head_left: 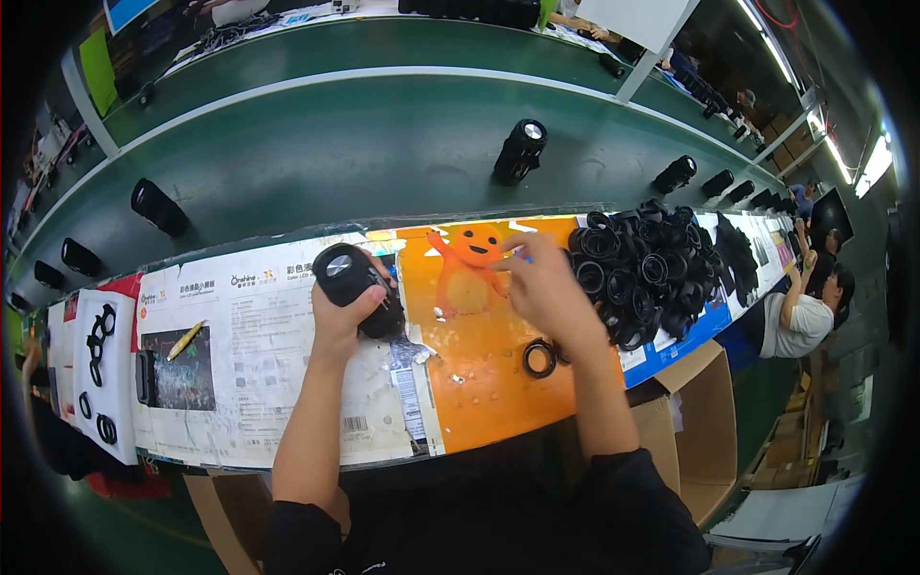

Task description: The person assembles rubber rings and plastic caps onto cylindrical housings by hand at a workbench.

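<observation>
My left hand (342, 324) is wrapped around a black cylindrical speaker (350, 276), its round end tilted up toward me, above the white printed sheets. To its right, my right hand (542, 284) hovers over the orange mat (479, 402), fingers bent and apart. Nothing shows between them. A black ring (539, 358) lies on the mat below that hand, with part of another dark piece beside it, half hidden by the wrist. Past the right hand rises a heap of black rings (647, 268).
A green conveyor (383, 144) behind the bench carries several black speakers, one upright (520, 151). At left lie a yellow marker (186, 340) and a white foam tray (96, 383) with black rings. An open cardboard box (704, 422) stands at lower right. Co-workers sit farther right (800, 321).
</observation>
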Available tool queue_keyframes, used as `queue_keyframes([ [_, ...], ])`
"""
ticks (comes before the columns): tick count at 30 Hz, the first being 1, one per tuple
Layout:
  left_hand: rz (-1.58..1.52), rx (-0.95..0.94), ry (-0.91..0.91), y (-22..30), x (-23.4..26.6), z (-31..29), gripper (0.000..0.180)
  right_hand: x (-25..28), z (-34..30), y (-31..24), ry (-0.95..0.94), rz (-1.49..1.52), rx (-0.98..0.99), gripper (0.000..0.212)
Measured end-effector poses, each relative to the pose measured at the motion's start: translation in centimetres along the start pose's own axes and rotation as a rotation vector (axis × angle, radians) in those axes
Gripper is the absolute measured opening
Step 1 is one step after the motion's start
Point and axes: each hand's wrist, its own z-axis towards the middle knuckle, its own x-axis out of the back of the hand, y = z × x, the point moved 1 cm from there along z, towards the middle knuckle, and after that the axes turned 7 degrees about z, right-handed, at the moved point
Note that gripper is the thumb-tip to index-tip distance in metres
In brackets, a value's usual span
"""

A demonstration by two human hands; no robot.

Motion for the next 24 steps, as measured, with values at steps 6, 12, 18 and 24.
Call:
queue_keyframes([
  [6, 0.109, 0.001, -0.052, 0.7, -0.8, 1.2, 0.072, 2.7, -1.7, 3.6, -0.148, -0.445, 0.002, 0.02],
  [12, 0.033, 0.11, -0.089, 1.4, 1.3, 1.0, 0.068, -0.1, 0.6, 1.7, -0.133, -0.381, 0.251, 0.024],
  [18, -0.043, 0.13, -0.112, 1.2, 1.7, 0.9, 0.061, -6.3, 0.9, -2.9, -0.079, -0.084, 0.354, 0.029],
  [24, -0.031, 0.155, -0.072, 1.6, 1.7, 1.0, 0.05, -4.5, 0.2, -2.5, -0.304, 0.338, -0.031, 0.03],
])
